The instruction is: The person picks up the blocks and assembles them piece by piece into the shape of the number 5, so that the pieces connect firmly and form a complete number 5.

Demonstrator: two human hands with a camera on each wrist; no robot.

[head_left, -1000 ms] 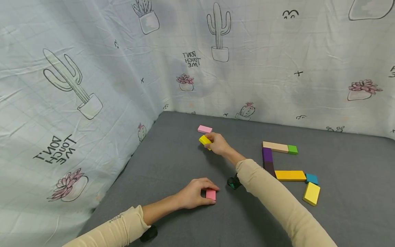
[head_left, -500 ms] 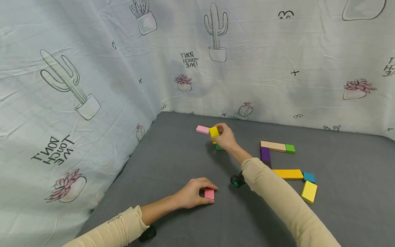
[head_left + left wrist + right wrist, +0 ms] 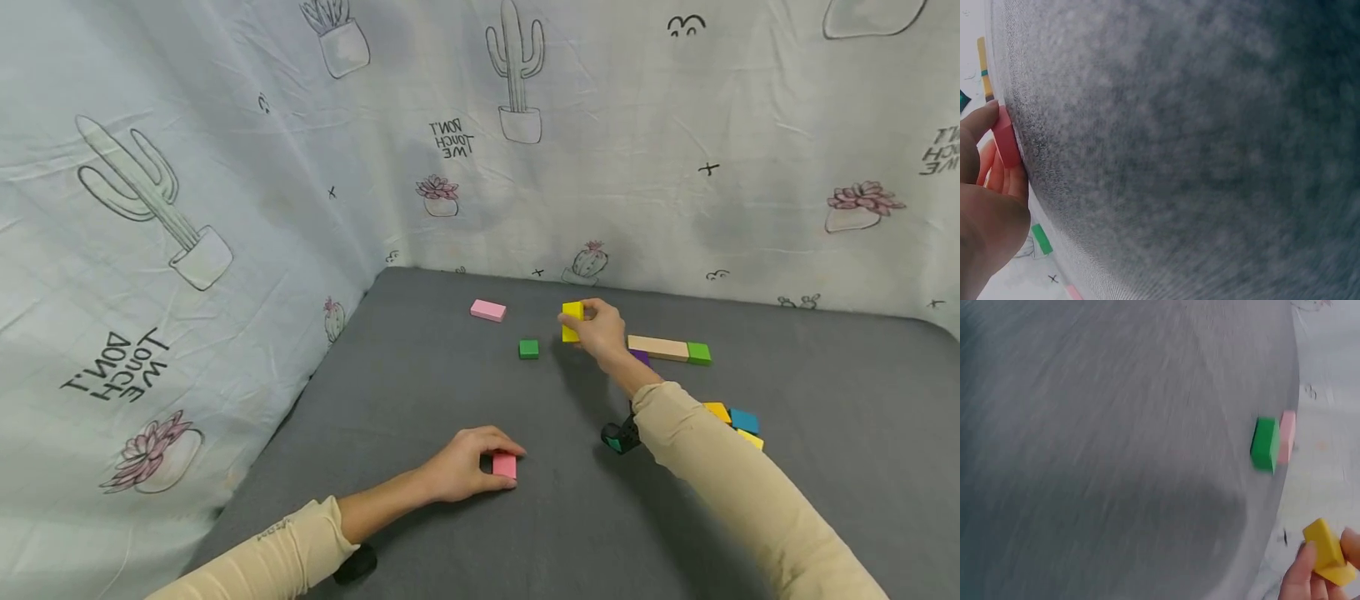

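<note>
In the head view, my left hand (image 3: pixel 468 468) rests low on the grey table with thumb and fingers either side of a coral-pink block (image 3: pixel 505 466). The left wrist view shows the same pink block (image 3: pixel 1005 139) pinched at its ends. Farther back, my right hand (image 3: pixel 603 329) holds a yellow block (image 3: pixel 572 322) upright between thumb and fingers, raised over the table with a shadow below. In the right wrist view this yellow block (image 3: pixel 1324 544) sits at the fingertips. A dark green block (image 3: pixel 528 349) lies just left of the right hand, and a light pink block (image 3: pixel 488 311) lies behind it.
To the right, a beige block (image 3: pixel 657 347) adjoins a light green block (image 3: pixel 699 354). The right forearm partly covers a purple block (image 3: pixel 641 357), an orange-yellow block (image 3: pixel 717 412) and another yellow block (image 3: pixel 752 437) beside a blue block (image 3: pixel 745 421). A cactus-print curtain (image 3: pixel 637 150) borders the table.
My right hand has carried the yellow block rightward, away from the light pink block, turning it upright and uncovering the green block. The left hand keeps its hold on the coral-pink block.
</note>
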